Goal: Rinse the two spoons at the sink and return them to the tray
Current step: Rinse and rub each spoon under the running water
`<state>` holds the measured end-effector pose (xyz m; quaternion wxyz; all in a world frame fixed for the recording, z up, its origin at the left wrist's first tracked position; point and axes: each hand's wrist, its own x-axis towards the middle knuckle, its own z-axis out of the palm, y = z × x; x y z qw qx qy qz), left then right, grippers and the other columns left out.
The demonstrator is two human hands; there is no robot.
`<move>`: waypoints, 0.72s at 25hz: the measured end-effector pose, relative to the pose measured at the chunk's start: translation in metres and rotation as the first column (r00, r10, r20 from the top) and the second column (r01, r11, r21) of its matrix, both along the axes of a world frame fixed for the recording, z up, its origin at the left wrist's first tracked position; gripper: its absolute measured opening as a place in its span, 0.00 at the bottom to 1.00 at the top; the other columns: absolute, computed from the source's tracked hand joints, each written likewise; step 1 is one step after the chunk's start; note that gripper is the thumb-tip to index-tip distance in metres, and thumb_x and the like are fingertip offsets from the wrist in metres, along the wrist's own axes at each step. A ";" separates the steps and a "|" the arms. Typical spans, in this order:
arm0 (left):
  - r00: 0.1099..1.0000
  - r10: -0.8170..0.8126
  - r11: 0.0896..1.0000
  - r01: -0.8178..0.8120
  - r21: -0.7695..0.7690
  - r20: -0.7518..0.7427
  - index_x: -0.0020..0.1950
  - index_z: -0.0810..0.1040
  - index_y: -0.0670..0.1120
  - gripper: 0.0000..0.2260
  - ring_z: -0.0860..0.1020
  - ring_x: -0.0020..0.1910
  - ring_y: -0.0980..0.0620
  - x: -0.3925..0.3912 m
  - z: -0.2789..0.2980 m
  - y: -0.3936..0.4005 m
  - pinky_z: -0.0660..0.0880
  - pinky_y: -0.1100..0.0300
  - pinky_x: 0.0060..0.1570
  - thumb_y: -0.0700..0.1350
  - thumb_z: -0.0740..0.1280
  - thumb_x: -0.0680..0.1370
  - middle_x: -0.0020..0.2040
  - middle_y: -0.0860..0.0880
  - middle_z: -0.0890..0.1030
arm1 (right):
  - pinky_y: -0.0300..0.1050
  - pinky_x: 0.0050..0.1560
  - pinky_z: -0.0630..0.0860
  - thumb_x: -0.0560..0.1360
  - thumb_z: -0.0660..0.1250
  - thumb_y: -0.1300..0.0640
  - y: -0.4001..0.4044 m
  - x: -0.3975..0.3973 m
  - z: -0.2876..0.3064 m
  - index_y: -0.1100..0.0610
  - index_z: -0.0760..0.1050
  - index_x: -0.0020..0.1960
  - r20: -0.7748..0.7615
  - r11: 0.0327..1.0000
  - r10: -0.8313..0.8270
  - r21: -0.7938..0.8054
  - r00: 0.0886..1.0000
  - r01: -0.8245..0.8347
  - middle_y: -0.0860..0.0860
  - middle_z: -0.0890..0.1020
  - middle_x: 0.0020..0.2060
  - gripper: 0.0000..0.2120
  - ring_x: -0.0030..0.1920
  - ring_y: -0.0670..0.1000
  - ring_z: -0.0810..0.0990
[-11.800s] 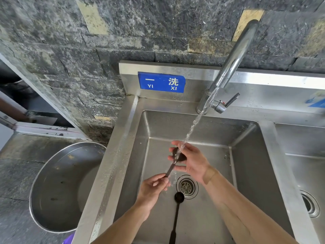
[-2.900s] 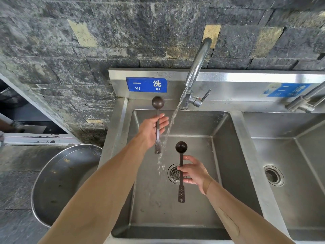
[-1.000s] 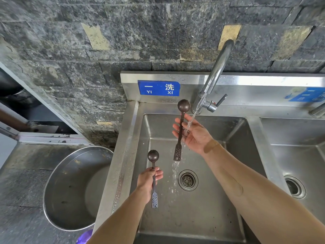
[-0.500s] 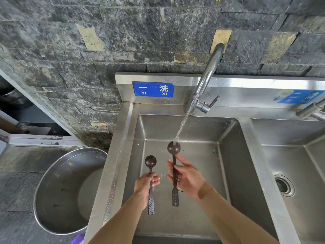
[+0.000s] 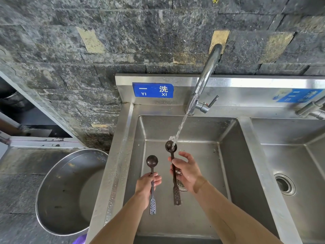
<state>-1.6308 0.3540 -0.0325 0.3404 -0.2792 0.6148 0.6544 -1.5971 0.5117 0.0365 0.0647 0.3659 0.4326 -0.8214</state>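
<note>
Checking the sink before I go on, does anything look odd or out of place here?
Nothing stands out. Each hand holds a spoon upright; water hits the right spoon; the left spoon stays outside it.

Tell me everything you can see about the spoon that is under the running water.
The spoon under the water is dark brown, seemingly metal, with a small round bowl and a long thin handle ending in a flat perforated tab. It is held roughly upright, bowl up, over the left basin of the steel sink. The right hand pinches its handle at mid-length. The stream from the tap lands on the bowl's right edge. Nothing else touches it.
</note>
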 end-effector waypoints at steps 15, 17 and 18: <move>1.000 0.023 1.000 -0.023 -0.007 -0.013 0.53 0.79 0.39 0.10 0.79 0.43 0.46 -0.005 0.016 0.000 0.68 0.60 0.39 0.38 0.59 0.81 0.43 0.43 0.82 | 0.60 0.62 0.76 0.77 0.64 0.71 0.038 -0.072 0.064 0.57 0.74 0.67 -0.169 0.994 0.034 0.104 0.985 -0.016 0.53 0.85 0.50 0.21 0.49 0.55 0.83; 0.999 0.026 1.000 -0.027 -0.012 -0.022 0.54 0.80 0.39 0.09 0.81 0.43 0.46 -0.006 0.017 0.000 0.71 0.59 0.41 0.38 0.60 0.81 0.43 0.43 0.84 | 0.63 0.65 0.74 0.77 0.63 0.72 0.041 -0.081 0.074 0.56 0.76 0.63 -0.202 0.997 0.001 0.071 0.979 0.013 0.54 0.85 0.48 0.19 0.47 0.55 0.83; 0.999 0.026 1.000 -0.027 -0.014 -0.023 0.54 0.80 0.39 0.09 0.82 0.43 0.47 -0.008 0.017 0.001 0.71 0.59 0.42 0.38 0.60 0.81 0.43 0.43 0.85 | 0.63 0.64 0.74 0.77 0.63 0.72 0.043 -0.085 0.077 0.55 0.75 0.63 -0.212 0.997 -0.012 0.067 0.977 0.027 0.54 0.84 0.49 0.19 0.47 0.55 0.83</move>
